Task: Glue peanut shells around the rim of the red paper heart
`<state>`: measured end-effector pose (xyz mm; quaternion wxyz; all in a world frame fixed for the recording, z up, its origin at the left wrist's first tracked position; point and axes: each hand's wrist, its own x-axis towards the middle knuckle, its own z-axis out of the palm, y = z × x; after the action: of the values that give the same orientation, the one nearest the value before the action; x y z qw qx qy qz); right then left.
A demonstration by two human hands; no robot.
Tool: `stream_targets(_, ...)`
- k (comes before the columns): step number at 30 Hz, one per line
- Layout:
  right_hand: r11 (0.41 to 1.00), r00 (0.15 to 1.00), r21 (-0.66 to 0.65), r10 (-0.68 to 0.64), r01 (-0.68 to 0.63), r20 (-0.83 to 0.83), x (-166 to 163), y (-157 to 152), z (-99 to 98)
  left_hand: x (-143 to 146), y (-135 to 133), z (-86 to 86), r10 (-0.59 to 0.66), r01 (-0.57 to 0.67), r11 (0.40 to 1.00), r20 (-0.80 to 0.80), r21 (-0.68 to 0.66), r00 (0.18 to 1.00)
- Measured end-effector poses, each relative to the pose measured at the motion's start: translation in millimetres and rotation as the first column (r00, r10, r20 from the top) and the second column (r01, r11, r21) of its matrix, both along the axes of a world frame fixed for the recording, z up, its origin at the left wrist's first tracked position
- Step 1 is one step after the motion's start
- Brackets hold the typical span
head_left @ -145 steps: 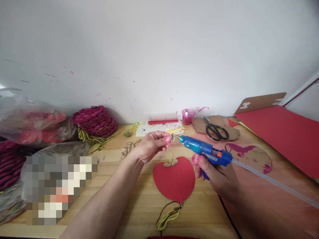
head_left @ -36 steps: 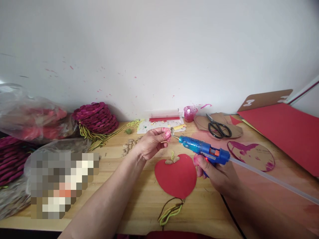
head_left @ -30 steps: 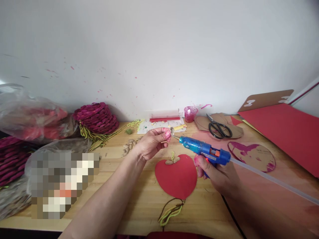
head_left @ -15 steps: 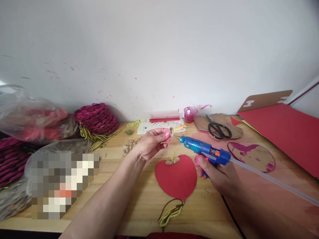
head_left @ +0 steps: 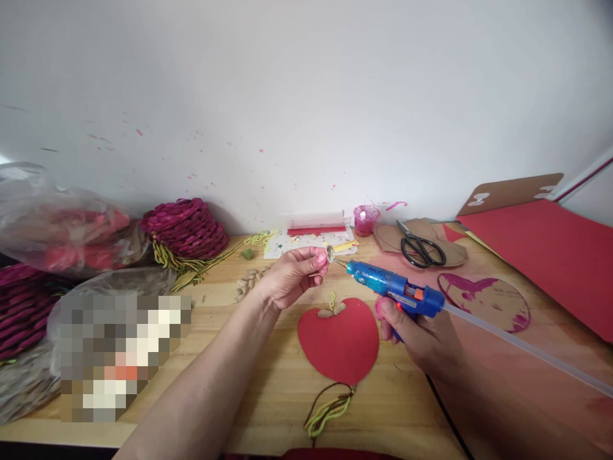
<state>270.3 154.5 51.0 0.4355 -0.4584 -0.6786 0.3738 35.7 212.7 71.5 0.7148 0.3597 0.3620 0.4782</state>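
Between the thumb and fingers of my left hand [head_left: 301, 271] is a small, pale peanut shell [head_left: 330, 254], its hollow side turned to the right. My right hand [head_left: 412, 326] grips a blue glue gun [head_left: 383, 282], and the metal nozzle points at the shell, touching it or nearly so. A long clear glue stick [head_left: 517, 342] sticks out of the gun's back. Below the hands lies a red paper heart or apple shape [head_left: 339, 345], with shell pieces [head_left: 330, 311] and a bit of yellow yarn at its top notch. Yellow-green and brown yarn strands [head_left: 328, 412] hang from its lower point.
Loose peanut shells [head_left: 245, 285] lie left of my hand. Black scissors [head_left: 421, 249] rest on cut cardboard, near a purple-smeared cardboard heart [head_left: 483, 301]. A pink cup [head_left: 366, 220] stands by the wall. Red sheets [head_left: 550, 249] lie right; a magenta woven basket [head_left: 184, 227] and plastic bags [head_left: 67, 217] left.
The glue gun has shifted a touch to the right in my right hand. My left hand and the shell stay in nearly the same spot.
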Motion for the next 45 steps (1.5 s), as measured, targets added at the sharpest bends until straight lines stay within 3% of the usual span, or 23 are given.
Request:
stream_targets(10, 0.999, 0.998, -0.005, -0.033, 0.033, -0.052, 0, 2, -4.6, 1, 0, 2.6, -0.028, 0.028, 1.000, -0.019, 0.010, 0.999)
stream_targets(14, 0.984, 0.952, -0.164, -0.118, 0.074, -0.281, -4, 10, 3.7, 3, -2, 4.2, -0.010, 0.011, 1.000, -0.068, 0.015, 0.998)
stream_targets(18, 0.940, 0.908, -0.317, -0.237, 0.125, -0.345, -6, 19, 9.5, 9, -7, 4.4, -0.007, 0.035, 0.995, -0.286, 0.094, 0.958)
stream_targets(25, 0.882, 0.918, -0.454, -0.279, 0.128, -0.283, -8, 25, 3.8, 26, -18, -4.2, -0.050, 0.159, 0.982, -0.655, 0.107, 0.754)
stream_targets(31, 0.864, 0.964, -0.500, -0.175, 0.053, -0.200, -5, 25, -2.2, 34, -22, -4.7, 0.078, 0.253, 0.935, -0.841, 0.248, 0.535)
stream_targets(35, 0.852, 0.968, -0.520, -0.179, 0.065, -0.173, -5, 25, -1.8, 36, -24, -5.8, 0.176, 0.319, 0.888, -0.886, 0.331, 0.429)
stream_targets(39, 0.862, 0.969, -0.498, -0.193, 0.092, -0.154, -7, 24, 0.3, 39, -28, -9.7, 0.319, 0.448, 0.782, -0.895, 0.434, 0.311)
stream_targets(45, 0.844, 0.959, -0.528, -0.220, 0.096, -0.177, -6, 27, 3.1, 42, -34, -14.3, 0.418, 0.583, 0.689, -0.893, 0.430, 0.166)
